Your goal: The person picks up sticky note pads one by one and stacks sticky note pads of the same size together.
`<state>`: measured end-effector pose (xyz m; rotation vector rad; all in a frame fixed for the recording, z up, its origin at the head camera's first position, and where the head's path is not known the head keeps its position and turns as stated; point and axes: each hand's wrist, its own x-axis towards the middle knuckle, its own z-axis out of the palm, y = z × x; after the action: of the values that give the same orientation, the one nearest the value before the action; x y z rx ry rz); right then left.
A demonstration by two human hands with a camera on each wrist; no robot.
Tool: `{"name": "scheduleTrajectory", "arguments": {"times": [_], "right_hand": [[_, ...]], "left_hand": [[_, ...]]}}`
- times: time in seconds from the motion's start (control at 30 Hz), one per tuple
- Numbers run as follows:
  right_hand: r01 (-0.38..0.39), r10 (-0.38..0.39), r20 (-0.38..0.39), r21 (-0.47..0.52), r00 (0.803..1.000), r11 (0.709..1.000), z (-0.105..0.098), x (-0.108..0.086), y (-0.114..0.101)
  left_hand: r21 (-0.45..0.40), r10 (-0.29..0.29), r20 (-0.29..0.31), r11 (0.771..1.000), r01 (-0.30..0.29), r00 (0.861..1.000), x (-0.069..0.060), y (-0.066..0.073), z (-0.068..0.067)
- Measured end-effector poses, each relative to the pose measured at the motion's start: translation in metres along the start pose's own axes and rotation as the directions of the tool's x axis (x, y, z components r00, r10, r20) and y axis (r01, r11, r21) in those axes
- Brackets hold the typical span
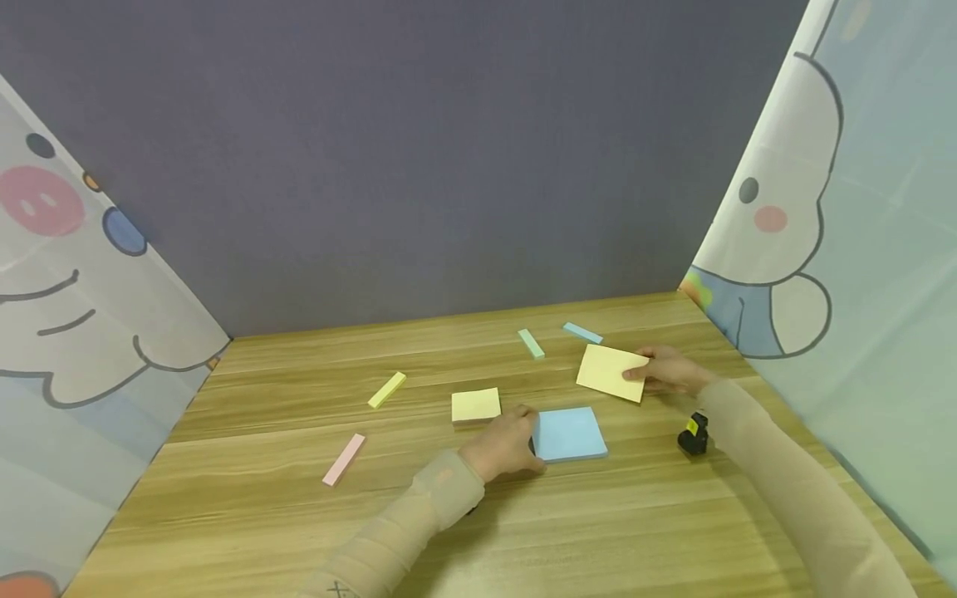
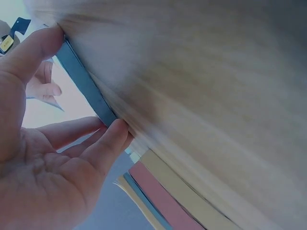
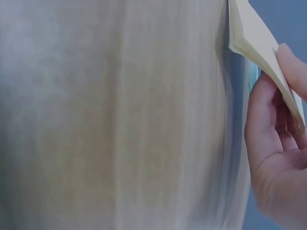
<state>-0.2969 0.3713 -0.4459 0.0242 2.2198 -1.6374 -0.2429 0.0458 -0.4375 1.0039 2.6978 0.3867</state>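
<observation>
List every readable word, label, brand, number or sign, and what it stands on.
Nothing is clearly legible.
Yellow label on small black device: too small to read.
Dark X-like mark on beige left sleeve: cut off, unclear.
Pale-yellow paper pad in right hand, light-blue paper pad in left hand: none visible.

A yellow sticky-note pad [image 1: 607, 371] partly hides the right hand [image 1: 670, 370], sleeves [image 1: 396, 531] run off the head view's bottom edge, and a yellow label [image 1: 692, 426] is unreadably small.

Screened-off booth: brown wood-grain table [image 1: 613, 531], pale cartoon-printed sheets [image 1: 890, 224] at both side edges, flat grey-purple panel [image 1: 449, 166] at the far edge
</observation>
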Motion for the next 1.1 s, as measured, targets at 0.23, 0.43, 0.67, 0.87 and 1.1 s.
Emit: {"name": "scheduleTrajectory", "arguments": {"times": [0.23,0.43,0.67,0.87,1.1], "right_hand": [[0.021,-0.020,-0.010,0.141,1.000,0.990,0.000,-0.002,0.001],[0.005,0.003,-0.038,0.201,0.999,0.979,0.002,-0.005,0.000],[-0.023,0.040,-0.081,0.193,0.996,0.981,0.005,-0.010,-0.004],[-0.019,0.041,-0.104,0.200,0.994,0.980,0.006,-0.014,-0.008],[0.003,0.021,-0.114,0.213,0.993,0.977,0.014,-0.018,-0.016]], "left_hand": [[0.003,0.001,0.001,1.000,-0.001,1.000,0.000,0.000,-0.002],[-0.001,0.001,0.008,1.000,-0.001,1.000,0.000,0.000,-0.002],[-0.003,0.004,-0.001,1.000,-0.004,1.000,-0.002,0.001,-0.002],[-0.001,-0.001,0.010,1.000,0.001,1.000,-0.002,0.002,-0.002],[0.005,0.003,0.003,1.000,-0.003,1.000,-0.002,0.001,-0.003]]}}
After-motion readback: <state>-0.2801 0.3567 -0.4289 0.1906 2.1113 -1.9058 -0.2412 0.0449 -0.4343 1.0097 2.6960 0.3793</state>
